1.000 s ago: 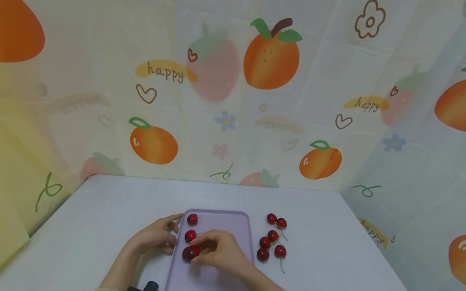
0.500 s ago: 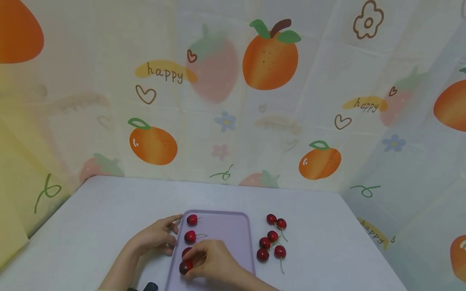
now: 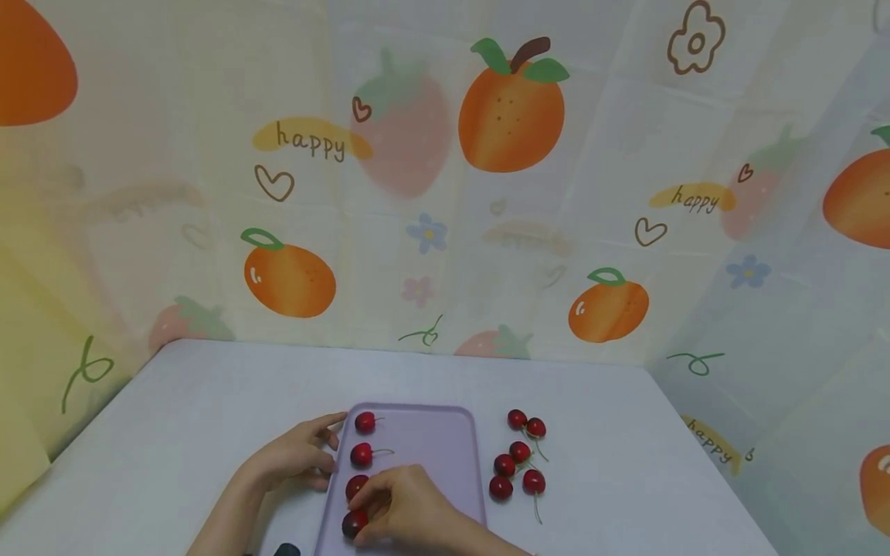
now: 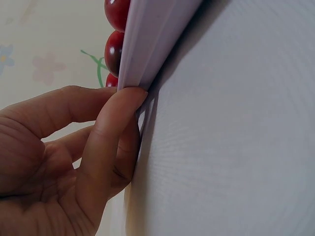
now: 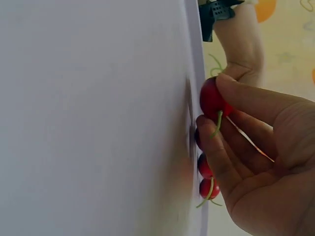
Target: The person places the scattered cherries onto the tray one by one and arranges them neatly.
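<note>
In the head view, my right hand (image 3: pixel 410 510) pinches a dark red cherry (image 3: pixel 354 524) between thumb and fingers, low over the left side of a lilac tray (image 3: pixel 445 448). The right wrist view shows this held cherry (image 5: pixel 212 101) with its green stem hanging between the fingertips. Three other cherries line the tray's left side: one at the far end (image 3: pixel 365 422), one below it (image 3: pixel 361 455), and one partly behind my fingers (image 3: pixel 356 486). My left hand (image 3: pixel 295 455) holds the tray's left edge; its thumb (image 4: pixel 110 128) presses the outer wall in the left wrist view.
Several loose cherries with stems (image 3: pixel 519 452) lie on the white table (image 3: pixel 591 432) right of the tray. A fruit-printed curtain (image 3: pixel 445 270) hangs behind the table. A small black object (image 3: pixel 287 550) shows by the left forearm.
My right hand has moved nearer along the tray's left side with its cherry, uncovering the second cherry and its stem and part of the third. My left hand stays at the tray edge.
</note>
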### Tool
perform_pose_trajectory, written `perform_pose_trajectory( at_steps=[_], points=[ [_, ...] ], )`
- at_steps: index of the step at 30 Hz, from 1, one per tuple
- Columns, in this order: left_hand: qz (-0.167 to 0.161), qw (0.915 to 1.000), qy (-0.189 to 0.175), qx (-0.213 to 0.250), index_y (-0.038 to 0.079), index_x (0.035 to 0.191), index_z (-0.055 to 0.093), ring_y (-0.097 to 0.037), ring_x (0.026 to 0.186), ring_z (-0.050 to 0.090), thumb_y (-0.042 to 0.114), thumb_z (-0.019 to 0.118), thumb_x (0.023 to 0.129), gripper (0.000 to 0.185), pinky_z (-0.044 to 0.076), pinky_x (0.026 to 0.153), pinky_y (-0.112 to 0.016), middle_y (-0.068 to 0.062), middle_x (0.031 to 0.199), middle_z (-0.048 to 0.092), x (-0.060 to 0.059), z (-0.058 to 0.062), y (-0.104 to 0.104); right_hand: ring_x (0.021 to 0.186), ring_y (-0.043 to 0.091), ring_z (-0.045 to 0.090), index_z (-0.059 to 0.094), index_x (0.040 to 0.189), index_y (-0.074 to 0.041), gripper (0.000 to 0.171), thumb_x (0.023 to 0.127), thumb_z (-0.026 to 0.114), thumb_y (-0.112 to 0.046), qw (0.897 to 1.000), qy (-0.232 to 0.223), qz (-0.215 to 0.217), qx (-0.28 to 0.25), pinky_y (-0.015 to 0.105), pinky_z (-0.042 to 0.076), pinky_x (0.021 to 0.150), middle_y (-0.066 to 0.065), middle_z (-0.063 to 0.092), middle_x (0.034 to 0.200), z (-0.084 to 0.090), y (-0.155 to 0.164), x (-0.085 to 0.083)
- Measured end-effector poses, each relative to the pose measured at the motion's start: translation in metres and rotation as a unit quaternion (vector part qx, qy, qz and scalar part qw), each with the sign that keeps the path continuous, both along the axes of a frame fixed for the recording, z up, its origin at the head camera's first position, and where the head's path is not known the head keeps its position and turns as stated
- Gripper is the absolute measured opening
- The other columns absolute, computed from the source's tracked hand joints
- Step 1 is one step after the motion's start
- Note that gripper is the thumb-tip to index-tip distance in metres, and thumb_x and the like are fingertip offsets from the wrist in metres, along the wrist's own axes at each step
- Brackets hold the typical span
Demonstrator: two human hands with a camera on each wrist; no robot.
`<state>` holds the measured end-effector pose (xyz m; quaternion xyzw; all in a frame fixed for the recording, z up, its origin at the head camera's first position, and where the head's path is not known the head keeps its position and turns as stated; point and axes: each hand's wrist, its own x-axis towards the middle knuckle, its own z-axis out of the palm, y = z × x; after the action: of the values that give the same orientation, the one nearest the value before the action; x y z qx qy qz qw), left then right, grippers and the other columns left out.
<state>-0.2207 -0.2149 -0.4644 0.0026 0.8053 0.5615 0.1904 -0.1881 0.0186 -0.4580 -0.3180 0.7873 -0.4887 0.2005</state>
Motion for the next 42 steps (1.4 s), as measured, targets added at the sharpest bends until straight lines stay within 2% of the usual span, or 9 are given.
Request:
perform_pose_trajectory(
  at_steps=[15, 20, 27, 34, 42],
  points=[
    [0.020, 0.9997, -0.008, -0.014, 0.004, 0.152, 0.034, -0.019, 0.070, 0.057, -0.005, 0.067, 0.072, 0.087, 0.060, 0.060, -0.031, -0.015, 0.110, 0.050, -0.001, 0.000, 0.002, 0.065, -0.010, 0.061, 0.078, 0.095, -0.012, 0.029, 0.068, 0.087, -0.006, 0.999, 0.018, 0.008, 0.031, 0.012, 0.054, 0.061, -0.008, 0.075, 0.081, -0.001, 0.000, 0.000],
    [0.009, 0.9999, -0.002, -0.006, 0.003, 0.152, 0.033, -0.019, 0.068, 0.057, -0.005, 0.067, 0.071, 0.088, 0.060, 0.060, -0.031, -0.015, 0.110, 0.049, -0.001, -0.001, 0.001, 0.062, -0.007, 0.059, 0.078, 0.095, -0.015, 0.030, 0.068, 0.087, -0.006, 0.999, 0.005, -0.001, 0.043, 0.013, 0.054, 0.059, -0.011, 0.072, 0.076, -0.002, 0.000, 0.000],
    [0.012, 0.9999, -0.002, -0.008, 0.003, 0.152, 0.033, -0.019, 0.069, 0.058, -0.004, 0.067, 0.071, 0.088, 0.060, 0.061, -0.032, -0.015, 0.110, 0.050, -0.002, -0.002, 0.001, 0.062, -0.004, 0.060, 0.078, 0.095, -0.017, 0.030, 0.068, 0.086, -0.006, 0.999, -0.012, -0.010, 0.048, 0.014, 0.054, 0.059, -0.011, 0.071, 0.075, -0.001, 0.001, 0.001],
    [0.007, 1.0000, -0.002, -0.003, 0.002, 0.152, 0.032, -0.019, 0.069, 0.058, -0.004, 0.067, 0.072, 0.087, 0.060, 0.061, -0.032, -0.015, 0.110, 0.049, 0.000, -0.001, 0.001, 0.066, -0.005, 0.062, 0.078, 0.094, -0.016, 0.025, 0.071, 0.086, -0.011, 0.999, -0.012, -0.025, 0.035, 0.013, 0.053, 0.063, -0.011, 0.073, 0.078, 0.004, 0.001, 0.000],
    [0.006, 0.9999, -0.003, -0.008, 0.002, 0.152, 0.032, -0.019, 0.070, 0.057, -0.003, 0.067, 0.072, 0.087, 0.060, 0.061, -0.032, -0.016, 0.112, 0.048, 0.000, 0.001, 0.001, 0.070, -0.007, 0.065, 0.078, 0.095, -0.011, 0.023, 0.073, 0.085, -0.015, 1.000, -0.001, -0.028, -0.013, 0.012, 0.055, 0.066, 0.000, 0.078, 0.089, 0.015, 0.003, -0.004]
  ],
)
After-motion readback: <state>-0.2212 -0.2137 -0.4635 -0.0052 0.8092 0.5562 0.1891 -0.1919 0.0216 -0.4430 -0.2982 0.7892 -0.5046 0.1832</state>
